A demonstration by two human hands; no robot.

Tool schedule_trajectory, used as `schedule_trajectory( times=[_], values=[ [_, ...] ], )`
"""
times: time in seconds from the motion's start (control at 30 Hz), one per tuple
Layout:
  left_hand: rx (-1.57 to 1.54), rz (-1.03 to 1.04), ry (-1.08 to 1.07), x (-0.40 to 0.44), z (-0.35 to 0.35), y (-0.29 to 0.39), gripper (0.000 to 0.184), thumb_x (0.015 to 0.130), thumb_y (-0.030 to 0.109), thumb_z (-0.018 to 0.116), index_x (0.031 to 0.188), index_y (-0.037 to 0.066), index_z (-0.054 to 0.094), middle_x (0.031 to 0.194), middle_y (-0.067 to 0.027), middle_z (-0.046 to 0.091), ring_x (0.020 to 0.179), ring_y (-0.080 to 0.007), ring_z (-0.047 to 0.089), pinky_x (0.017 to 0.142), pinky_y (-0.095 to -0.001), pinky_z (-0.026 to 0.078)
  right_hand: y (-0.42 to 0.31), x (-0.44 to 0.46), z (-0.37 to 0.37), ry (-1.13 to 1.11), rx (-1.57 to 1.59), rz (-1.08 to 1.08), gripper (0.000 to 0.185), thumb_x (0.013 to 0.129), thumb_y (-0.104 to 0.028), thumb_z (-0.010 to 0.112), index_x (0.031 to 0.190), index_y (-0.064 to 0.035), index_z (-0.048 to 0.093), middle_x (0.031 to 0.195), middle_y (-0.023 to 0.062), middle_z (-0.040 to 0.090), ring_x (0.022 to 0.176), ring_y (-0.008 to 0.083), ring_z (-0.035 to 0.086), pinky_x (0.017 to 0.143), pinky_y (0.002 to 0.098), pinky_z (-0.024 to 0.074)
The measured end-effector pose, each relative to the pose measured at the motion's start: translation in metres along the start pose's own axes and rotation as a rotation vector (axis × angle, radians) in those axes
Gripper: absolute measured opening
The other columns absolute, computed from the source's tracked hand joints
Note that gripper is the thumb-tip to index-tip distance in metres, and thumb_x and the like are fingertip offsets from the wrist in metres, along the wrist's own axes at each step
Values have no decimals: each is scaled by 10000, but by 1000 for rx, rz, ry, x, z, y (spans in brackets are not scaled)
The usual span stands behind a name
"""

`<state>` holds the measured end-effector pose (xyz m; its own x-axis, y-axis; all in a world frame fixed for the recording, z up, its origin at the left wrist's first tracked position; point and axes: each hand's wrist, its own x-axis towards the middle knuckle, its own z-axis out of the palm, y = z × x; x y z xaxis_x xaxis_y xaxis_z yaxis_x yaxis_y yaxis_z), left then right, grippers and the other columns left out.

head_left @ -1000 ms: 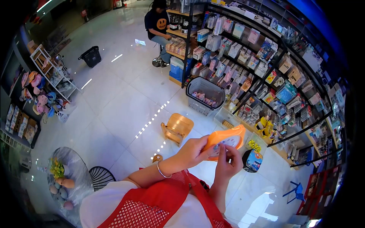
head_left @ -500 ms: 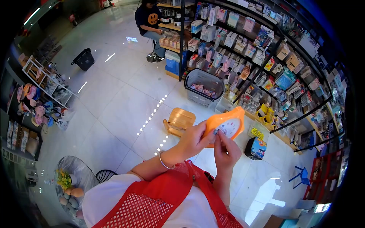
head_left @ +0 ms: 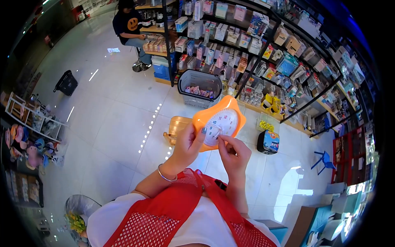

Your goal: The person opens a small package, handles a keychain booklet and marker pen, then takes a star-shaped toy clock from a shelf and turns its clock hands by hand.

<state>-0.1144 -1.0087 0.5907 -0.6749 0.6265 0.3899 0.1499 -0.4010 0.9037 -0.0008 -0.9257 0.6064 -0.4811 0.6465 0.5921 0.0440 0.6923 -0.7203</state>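
An orange star-shaped clock (head_left: 222, 122) with a white numbered dial is held up in front of my chest. My left hand (head_left: 187, 147) grips its lower left edge, thumb on the front at the dial's rim. The fingers behind the clock are hidden. At the lower edge of the dial is my right hand (head_left: 235, 155), with thumb and forefinger pinched together at the face. Whatever lies between those fingertips is too small to make out.
Below the clock stands a wooden stool (head_left: 177, 124). A grey basket (head_left: 199, 100) with packets sits by loaded shelves (head_left: 230, 37). Right of the clock are a tub of yellow pieces (head_left: 267, 125) and a black picture-fronted box (head_left: 268, 142). A seated person (head_left: 131, 29) is at the far left shelf end.
The clock has risen and moved left in view, its dial now turned more towards me. My right hand's fingertips have shifted to the dial's lower edge. The view has swung right.
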Motion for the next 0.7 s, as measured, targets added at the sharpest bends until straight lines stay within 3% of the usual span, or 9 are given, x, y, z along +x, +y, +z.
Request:
schedule_trajectory(
  times=[0.17, 0.37, 0.47, 0.63, 0.7],
  values=[
    [63, 30, -73, 0, -9, 1, 212, 924, 166, 492, 992, -34, 500, 741, -18, 529, 612, -27, 467, 505, -187, 370, -7, -12, 10, 8, 206, 117, 240, 717, 25, 702, 932, -15, 602, 544, -45, 455, 465, 4, 378, 422, 155, 275],
    [62, 36, -55, 2, -17, -1, 227, 925, 171, 489, 1023, -33, 501, 798, -36, 552, 677, -43, 513, 560, -191, 410, -14, -6, 18, 79, 166, 261, 330, 726, -33, 724, 1017, -22, 569, 539, -47, 406, 468, 16, 347, 434, 164, 292],
    [6, 85, -12, 5, -16, 5, 224, 931, 173, 481, 1024, -29, 504, 812, -39, 553, 686, -47, 510, 573, -192, 413, -8, -5, 16, 79, 101, 249, 324, 725, -43, 731, 1007, -13, 574, 535, -49, 383, 468, 14, 328, 431, 167, 266],
    [-44, 73, 36, 6, -17, 9, 232, 941, 185, 469, 1039, -23, 498, 836, -37, 558, 695, -46, 515, 584, -192, 424, -20, -5, 22, 84, 88, 200, 110, 764, -4, 687, 854, 3, 624, 515, -49, 373, 462, 15, 302, 420, 184, 234],
    [-50, 87, 46, 7, -18, 9, 237, 942, 191, 469, 1047, -21, 494, 848, -38, 559, 707, -43, 518, 592, -188, 427, -19, -8, 23, 80, 86, 192, 114, 765, -7, 688, 857, 2, 623, 514, -48, 372, 462, 16, 301, 421, 185, 233]
  ],
)
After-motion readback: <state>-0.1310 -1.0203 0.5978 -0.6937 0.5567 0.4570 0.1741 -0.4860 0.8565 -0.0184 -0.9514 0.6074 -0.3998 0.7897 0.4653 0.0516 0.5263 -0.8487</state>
